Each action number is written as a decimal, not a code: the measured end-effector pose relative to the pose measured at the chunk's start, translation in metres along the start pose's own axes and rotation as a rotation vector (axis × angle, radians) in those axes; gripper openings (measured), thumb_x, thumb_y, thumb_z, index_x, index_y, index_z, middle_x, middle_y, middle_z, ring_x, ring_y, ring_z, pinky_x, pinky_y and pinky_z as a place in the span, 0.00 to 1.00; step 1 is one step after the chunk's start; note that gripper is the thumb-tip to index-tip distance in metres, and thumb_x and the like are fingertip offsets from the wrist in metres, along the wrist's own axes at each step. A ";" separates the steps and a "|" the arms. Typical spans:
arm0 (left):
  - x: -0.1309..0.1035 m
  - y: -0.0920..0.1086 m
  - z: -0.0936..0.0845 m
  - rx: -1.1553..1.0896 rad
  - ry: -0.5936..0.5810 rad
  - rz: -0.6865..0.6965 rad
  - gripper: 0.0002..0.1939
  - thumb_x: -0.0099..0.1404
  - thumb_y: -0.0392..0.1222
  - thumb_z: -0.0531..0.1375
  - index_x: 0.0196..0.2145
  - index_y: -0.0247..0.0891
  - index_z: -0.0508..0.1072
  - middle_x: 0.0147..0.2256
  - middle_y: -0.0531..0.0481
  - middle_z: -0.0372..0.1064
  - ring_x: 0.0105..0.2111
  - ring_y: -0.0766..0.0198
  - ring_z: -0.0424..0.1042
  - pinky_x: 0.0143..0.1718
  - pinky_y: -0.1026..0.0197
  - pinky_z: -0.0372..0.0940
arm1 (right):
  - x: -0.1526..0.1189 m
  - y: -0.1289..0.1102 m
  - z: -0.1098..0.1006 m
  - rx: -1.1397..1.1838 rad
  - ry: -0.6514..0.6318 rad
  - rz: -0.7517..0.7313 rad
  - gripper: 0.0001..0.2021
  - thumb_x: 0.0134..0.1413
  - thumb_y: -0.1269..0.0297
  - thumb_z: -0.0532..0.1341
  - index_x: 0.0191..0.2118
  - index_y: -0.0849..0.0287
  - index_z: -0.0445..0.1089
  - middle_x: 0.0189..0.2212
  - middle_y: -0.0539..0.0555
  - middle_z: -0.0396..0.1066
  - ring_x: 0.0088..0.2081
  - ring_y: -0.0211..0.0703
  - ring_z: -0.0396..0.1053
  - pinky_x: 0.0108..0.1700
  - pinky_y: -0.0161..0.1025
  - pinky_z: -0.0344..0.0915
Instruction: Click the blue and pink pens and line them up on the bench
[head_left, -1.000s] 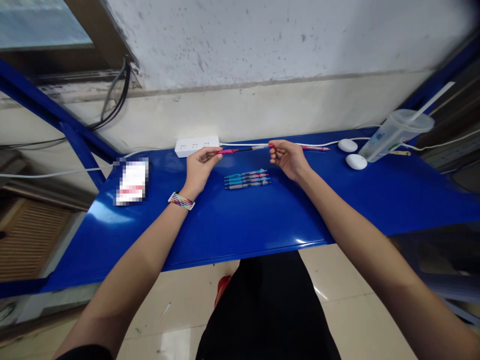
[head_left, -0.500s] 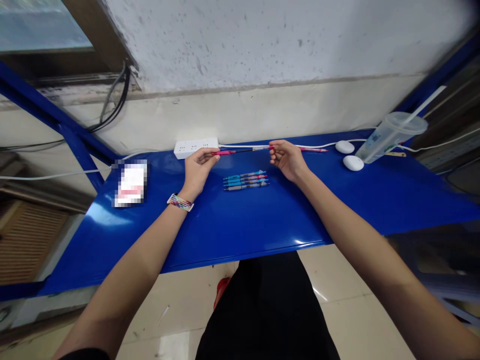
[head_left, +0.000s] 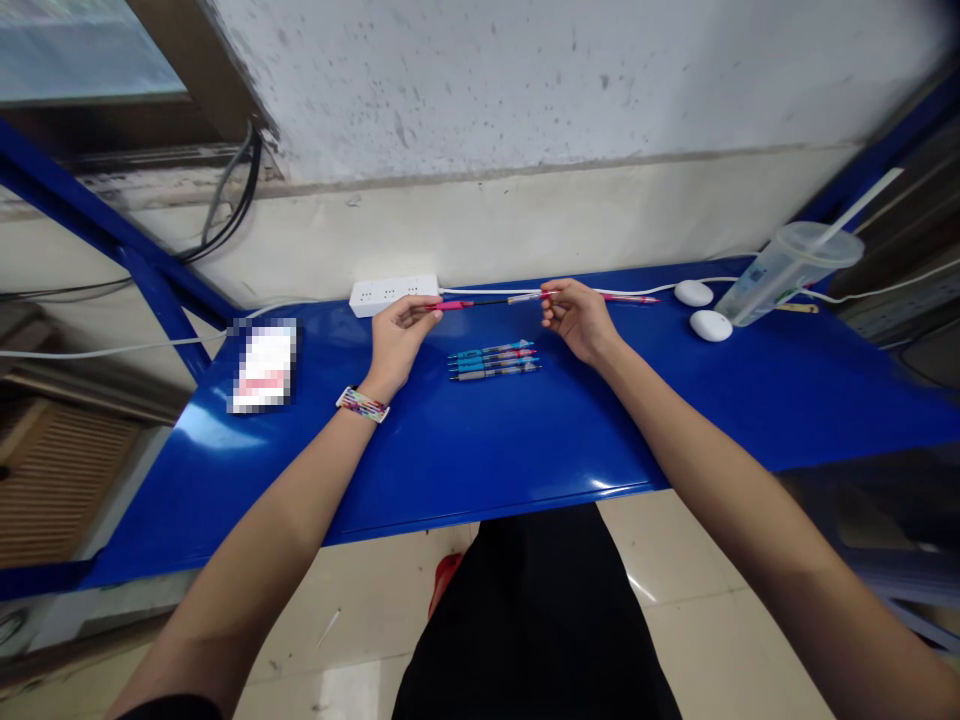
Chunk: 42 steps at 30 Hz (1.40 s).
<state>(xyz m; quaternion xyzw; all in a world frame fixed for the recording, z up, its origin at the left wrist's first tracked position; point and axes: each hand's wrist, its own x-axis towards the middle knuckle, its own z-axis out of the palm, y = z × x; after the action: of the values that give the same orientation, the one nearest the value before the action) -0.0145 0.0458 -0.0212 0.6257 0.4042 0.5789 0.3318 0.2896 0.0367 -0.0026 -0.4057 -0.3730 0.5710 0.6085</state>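
My left hand [head_left: 399,338] pinches a pink pen part [head_left: 457,305] above the back of the blue table. A thin dark refill [head_left: 491,301] runs from it toward a clear pen barrel [head_left: 525,297], which my right hand [head_left: 576,318] grips between thumb and fingers. Several pens [head_left: 493,361], mostly blue with one grey and one partly red, lie side by side on the table between and below my hands. Another pink pen [head_left: 634,299] rests behind my right hand, partly hidden by it.
Along the wall sits a white power strip [head_left: 394,295] with a cable. To the right are two white rounded objects [head_left: 711,325] and a clear cup with a straw [head_left: 791,270]. A blurred white item [head_left: 264,367] lies at the left.
The view has shifted slightly. Both hands keep nearly the same places, still holding the pen parts in line.
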 end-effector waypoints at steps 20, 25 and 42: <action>-0.011 0.022 0.011 0.144 -0.242 0.058 0.07 0.72 0.47 0.70 0.38 0.42 0.82 0.36 0.48 0.82 0.36 0.61 0.80 0.43 0.56 0.74 | -0.013 0.010 0.011 -0.133 -0.237 -0.156 0.08 0.52 0.62 0.75 0.38 0.57 0.84 0.29 0.52 0.80 0.29 0.40 0.75 0.36 0.43 0.77; -0.012 0.024 0.012 0.095 -0.288 0.028 0.07 0.78 0.47 0.65 0.47 0.44 0.81 0.30 0.51 0.79 0.32 0.62 0.78 0.41 0.56 0.74 | -0.013 0.013 0.011 -0.122 -0.235 -0.131 0.08 0.53 0.62 0.75 0.39 0.56 0.84 0.30 0.52 0.80 0.30 0.40 0.76 0.36 0.41 0.77; -0.009 0.020 0.009 0.136 -0.301 0.028 0.10 0.77 0.50 0.65 0.42 0.44 0.84 0.35 0.48 0.82 0.37 0.59 0.80 0.45 0.53 0.74 | -0.015 0.014 0.014 -0.104 -0.264 -0.137 0.08 0.53 0.62 0.76 0.39 0.57 0.84 0.30 0.52 0.81 0.29 0.40 0.77 0.36 0.41 0.78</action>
<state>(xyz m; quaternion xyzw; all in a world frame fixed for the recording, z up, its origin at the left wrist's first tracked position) -0.0031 0.0293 -0.0083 0.7320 0.3793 0.4544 0.3374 0.2698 0.0229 -0.0098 -0.3317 -0.5057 0.5564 0.5698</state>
